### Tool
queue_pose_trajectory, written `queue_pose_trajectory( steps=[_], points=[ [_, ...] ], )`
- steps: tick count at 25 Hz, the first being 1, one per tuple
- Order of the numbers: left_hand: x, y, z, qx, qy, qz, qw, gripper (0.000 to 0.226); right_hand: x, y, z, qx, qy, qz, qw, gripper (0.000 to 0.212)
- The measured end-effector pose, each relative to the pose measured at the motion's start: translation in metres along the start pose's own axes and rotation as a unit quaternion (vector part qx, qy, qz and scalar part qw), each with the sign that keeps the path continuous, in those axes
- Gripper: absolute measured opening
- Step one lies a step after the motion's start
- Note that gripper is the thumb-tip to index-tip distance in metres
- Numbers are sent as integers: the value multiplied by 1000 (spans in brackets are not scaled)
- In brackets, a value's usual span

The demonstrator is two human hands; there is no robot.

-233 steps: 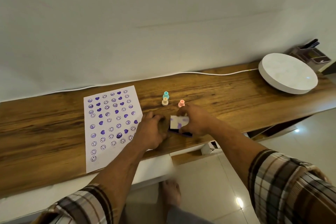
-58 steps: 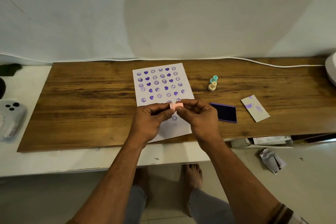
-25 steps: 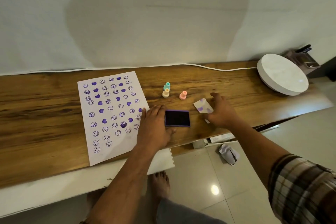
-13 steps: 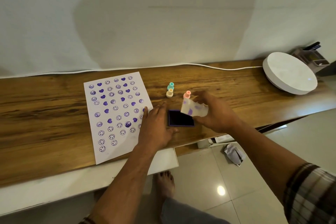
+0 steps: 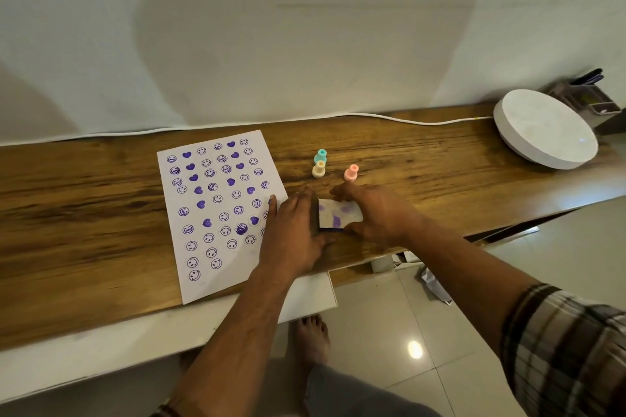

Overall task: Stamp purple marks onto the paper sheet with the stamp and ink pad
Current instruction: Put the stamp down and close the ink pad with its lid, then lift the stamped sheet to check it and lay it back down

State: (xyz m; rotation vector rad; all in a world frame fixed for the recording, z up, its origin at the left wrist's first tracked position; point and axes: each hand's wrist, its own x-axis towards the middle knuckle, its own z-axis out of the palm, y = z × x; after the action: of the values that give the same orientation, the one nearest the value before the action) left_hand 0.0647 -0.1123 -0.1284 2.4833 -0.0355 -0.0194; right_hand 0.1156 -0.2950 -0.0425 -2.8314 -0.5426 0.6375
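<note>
A white paper sheet (image 5: 216, 213) covered with several purple smileys and hearts lies on the wooden desk (image 5: 84, 213). To its right sits the ink pad, now under its purple-stained white lid (image 5: 338, 215); only a dark edge shows. My right hand (image 5: 376, 213) holds the lid down by its right side. My left hand (image 5: 294, 234) grips the pad's left edge, partly over the sheet's corner. Three small stamps stand behind: teal (image 5: 320, 156), cream (image 5: 318, 169), pink (image 5: 351, 173).
A round white disc (image 5: 545, 129) sits at the desk's right end, with a dark organizer (image 5: 586, 95) behind it. A white cable (image 5: 406, 119) runs along the wall. Crumpled paper (image 5: 435, 283) lies on the tiled floor below the desk edge.
My right hand picked the lid up from the desk, carried it left and set it over the open ink pad. My left hand stayed at the pad's left edge.
</note>
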Motion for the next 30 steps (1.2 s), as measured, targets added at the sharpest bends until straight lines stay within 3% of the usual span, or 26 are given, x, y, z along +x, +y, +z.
queue_pose_trajectory(
  steps=[8,11,13,16,19,22,26,30],
  points=[
    [-3,2,-5,23,-15,-1,1000,97,-2,-6,-6,-36,-16,-7,999,77],
    [-14,-3,-19,11,-34,-20,999,100,-11,-21,-2,15,57,-16,998,78],
    [-23,-8,-33,-14,-30,-42,999,95,-13,-39,5,71,137,-31,988,68],
    [-32,-21,-60,-69,37,-100,992,86,4,-76,19,176,191,-24,965,54],
    [-33,-48,-93,-87,126,-207,966,75,31,-110,33,202,154,27,967,56],
    [-31,-76,-117,-72,111,-305,943,73,47,-126,54,125,109,54,985,65],
    [-21,-82,-125,-120,134,-318,931,55,54,-126,64,62,120,66,989,70],
    [-10,-82,-133,-209,185,-361,890,42,60,-123,63,70,118,73,988,73]
  ],
)
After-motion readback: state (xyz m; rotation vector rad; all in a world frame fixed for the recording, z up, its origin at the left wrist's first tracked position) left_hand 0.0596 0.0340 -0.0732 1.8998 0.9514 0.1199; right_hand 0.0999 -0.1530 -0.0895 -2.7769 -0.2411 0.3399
